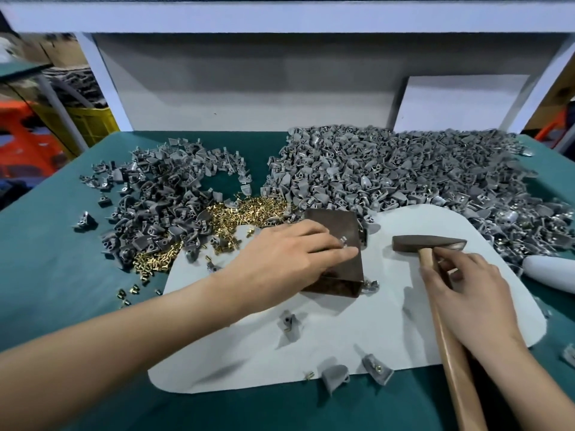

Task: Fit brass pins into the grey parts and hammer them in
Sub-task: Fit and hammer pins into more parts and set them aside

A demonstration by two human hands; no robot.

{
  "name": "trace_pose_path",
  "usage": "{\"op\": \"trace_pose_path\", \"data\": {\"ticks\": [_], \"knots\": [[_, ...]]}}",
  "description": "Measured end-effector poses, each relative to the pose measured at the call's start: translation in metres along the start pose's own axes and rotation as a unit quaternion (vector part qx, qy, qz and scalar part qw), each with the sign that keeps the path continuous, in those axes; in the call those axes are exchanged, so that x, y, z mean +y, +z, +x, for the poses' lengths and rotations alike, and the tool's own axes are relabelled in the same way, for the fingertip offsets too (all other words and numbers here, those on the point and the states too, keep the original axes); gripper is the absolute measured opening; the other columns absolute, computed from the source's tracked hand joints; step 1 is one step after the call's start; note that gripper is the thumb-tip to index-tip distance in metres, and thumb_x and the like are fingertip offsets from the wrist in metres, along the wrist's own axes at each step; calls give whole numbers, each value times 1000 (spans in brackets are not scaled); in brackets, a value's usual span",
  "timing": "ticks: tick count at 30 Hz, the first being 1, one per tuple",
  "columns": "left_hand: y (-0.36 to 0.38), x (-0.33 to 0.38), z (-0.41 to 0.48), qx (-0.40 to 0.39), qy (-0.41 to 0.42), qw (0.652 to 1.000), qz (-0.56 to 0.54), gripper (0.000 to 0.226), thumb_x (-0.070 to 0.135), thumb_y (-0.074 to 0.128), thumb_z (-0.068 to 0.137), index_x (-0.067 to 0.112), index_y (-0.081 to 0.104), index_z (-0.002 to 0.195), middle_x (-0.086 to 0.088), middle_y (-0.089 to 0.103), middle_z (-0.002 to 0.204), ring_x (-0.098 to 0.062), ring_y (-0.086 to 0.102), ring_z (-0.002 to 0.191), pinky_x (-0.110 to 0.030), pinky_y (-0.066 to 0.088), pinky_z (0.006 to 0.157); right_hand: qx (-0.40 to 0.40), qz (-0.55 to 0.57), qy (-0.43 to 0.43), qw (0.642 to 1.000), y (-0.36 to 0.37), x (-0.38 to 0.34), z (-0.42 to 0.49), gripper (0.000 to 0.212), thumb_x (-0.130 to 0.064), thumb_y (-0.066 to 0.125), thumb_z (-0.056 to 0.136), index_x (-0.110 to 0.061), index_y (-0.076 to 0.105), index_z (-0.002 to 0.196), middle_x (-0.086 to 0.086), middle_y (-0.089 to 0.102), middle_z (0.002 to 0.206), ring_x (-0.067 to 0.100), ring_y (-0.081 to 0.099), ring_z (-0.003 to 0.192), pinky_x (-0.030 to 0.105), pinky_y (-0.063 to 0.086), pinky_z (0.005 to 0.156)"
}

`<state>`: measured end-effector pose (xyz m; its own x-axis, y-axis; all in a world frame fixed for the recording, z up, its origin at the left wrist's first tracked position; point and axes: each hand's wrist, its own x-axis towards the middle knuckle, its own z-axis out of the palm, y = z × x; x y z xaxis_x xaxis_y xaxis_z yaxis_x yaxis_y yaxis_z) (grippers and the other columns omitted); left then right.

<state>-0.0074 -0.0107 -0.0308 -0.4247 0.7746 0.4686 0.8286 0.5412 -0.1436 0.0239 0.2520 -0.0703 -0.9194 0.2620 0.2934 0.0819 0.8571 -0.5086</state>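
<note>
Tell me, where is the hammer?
In the head view, the hammer is right of centre over the white mat, held by the right hand, beside the brown block.

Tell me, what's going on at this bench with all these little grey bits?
A person is assembling small parts by hand. The left hand pinches one grey part on a dark metal block, while the right hand grips a hammer by its wooden handle, close under the head, which sits low over the white mat. A heap of grey parts and a scatter of brass pins lie behind the block.
</note>
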Motion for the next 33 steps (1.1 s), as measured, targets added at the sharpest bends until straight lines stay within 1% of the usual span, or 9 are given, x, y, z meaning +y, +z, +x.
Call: {"op": "trace_pose_path", "data": {"ticks": [4,7,15,21,23,25,28,31,33], "knots": [[0,-38,-7,34,-186,977,-100,40,17,52,94,20,54,134,-6,63,126,-20,59,113,-36,51,96,-4,-1,6,1000,-1,-2,0,36,-23,62,87,-8,63,119,15,61,109,35,49,106,32,33,88],[14,-77,-17,-115,-352,928,-46,46,9,49,97,19,43,142,-11,50,140,-27,53,123,-40,43,106,-6,-3,12,1000,-2,-4,-1,36,-25,61,88,-8,63,119,15,61,110,35,49,106,35,35,92],[21,-95,-33,-81,-352,931,-46,11,5,59,92,6,69,97,-8,67,102,-20,65,87,-32,56,83,-4,11,34,999,-3,-7,-1,35,-26,62,87,-9,64,118,13,61,106,33,51,101,36,37,90],[1,-76,-20,5,-394,918,-52,8,11,59,93,9,65,98,0,62,108,-18,64,90,-33,55,82,116,126,60,983,-17,-18,-3,16,-15,66,85,-15,69,101,3,58,99,18,58,77,23,41,72],[-18,-47,-10,96,-379,900,-195,8,8,66,88,15,66,91,8,66,89,-12,66,83,-27,56,78,92,267,68,957,-30,-34,-10,6,-17,69,83,-18,71,88,1,68,85,7,59,63,13,45,58],[-35,-6,0,109,-300,878,-357,12,8,70,85,20,67,88,10,69,81,-8,67,79,-23,56,73,-56,490,73,867,-37,-61,-27,21,-24,73,73,-9,74,88,6,68,72,12,58,56,17,45,47],[-47,43,7,117,-241,851,-453,16,9,73,78,22,67,86,5,69,84,-8,66,77,-23,55,71,-228,613,66,754,-39,-99,-50,46,-36,86,54,-6,75,87,13,66,67,19,59,52,20,45,43],[-50,55,4,155,-245,839,-461,22,0,73,74,17,63,84,0,67,79,-6,63,70,-24,55,66,-254,636,99,722,-42,-107,-55,59,-40,94,34,-2,75,75,14,67,64,18,61,49,19,47,43],[-50,54,2,172,-194,884,-390,33,-3,74,75,17,60,98,4,67,82,-4,64,75,-15,51,70,-254,626,116,729,-44,-105,-55,64,-40,95,27,-1,74,73,15,68,66,17,61,49,20,48,43]]}}
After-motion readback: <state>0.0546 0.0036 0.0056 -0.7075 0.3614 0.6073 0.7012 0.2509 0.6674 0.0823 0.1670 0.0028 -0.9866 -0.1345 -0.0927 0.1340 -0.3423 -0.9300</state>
